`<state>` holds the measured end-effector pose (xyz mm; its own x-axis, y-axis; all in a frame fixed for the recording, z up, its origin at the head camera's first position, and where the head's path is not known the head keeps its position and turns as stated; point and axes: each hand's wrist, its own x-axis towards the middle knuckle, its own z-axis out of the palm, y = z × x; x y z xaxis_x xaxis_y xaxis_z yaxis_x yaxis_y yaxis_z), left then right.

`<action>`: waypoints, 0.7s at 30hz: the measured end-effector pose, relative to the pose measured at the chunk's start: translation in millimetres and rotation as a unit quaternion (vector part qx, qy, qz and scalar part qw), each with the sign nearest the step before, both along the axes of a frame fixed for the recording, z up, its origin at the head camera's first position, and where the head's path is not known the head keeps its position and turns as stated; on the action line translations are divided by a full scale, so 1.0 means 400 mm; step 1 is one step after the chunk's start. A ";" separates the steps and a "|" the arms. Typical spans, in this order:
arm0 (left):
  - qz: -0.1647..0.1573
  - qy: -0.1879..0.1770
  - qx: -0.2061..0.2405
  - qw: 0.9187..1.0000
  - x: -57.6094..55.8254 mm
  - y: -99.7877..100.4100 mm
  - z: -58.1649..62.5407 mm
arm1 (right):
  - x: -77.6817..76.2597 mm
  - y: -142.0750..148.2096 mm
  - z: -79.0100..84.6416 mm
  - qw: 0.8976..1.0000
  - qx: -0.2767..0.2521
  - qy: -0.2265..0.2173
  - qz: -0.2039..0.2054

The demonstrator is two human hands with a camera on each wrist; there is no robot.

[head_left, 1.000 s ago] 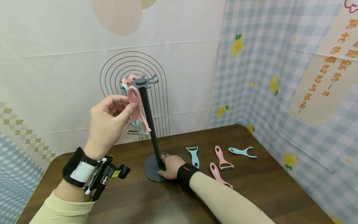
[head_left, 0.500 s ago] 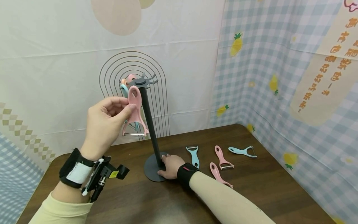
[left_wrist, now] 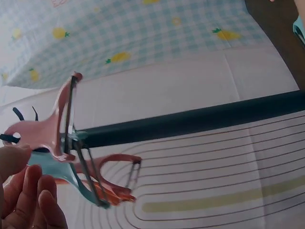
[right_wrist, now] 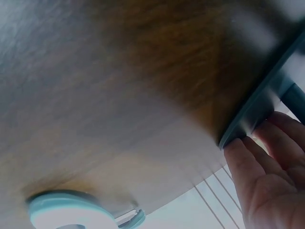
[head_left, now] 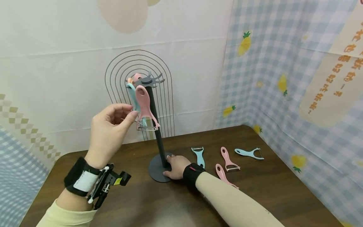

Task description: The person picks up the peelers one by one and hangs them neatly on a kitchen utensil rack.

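A pink peeler [head_left: 144,102] hangs from an arm of the dark stand's hooked top [head_left: 146,81], blade downward. In the left wrist view, a hook passes through the hole in the handle of that pink peeler [left_wrist: 40,133]. My left hand [head_left: 110,126] is just left of it, thumb tip at its edge and fingers loosely bent. A blue peeler [head_left: 133,94] hangs behind, with orange and pink ones partly hidden farther back. My right hand [head_left: 178,167] rests on the stand's round base [head_left: 157,170], fingertips beside the pole; the right wrist view shows these fingers [right_wrist: 267,171] fairly straight.
Right of the stand, two blue peelers [head_left: 198,156] [head_left: 249,154] and two pink peelers [head_left: 228,160] [head_left: 222,175] lie on the brown wooden table [head_left: 136,201]. A white curtain [head_left: 71,78] and a checked curtain [head_left: 263,78] stand behind and at the right.
The pink peeler was pinched in my left hand; now it hangs on the hook and the fingers have loosened, slightly lower. My right hand stays on the base. The head view has shifted slightly.
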<state>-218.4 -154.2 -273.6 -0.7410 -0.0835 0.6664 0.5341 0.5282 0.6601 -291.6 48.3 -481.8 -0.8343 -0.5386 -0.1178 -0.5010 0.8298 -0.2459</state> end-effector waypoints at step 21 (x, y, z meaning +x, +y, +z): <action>0.003 -0.164 -0.027 0.986 -0.054 -0.042 -0.321 | -0.092 0.223 0.075 0.987 0.066 0.124 0.080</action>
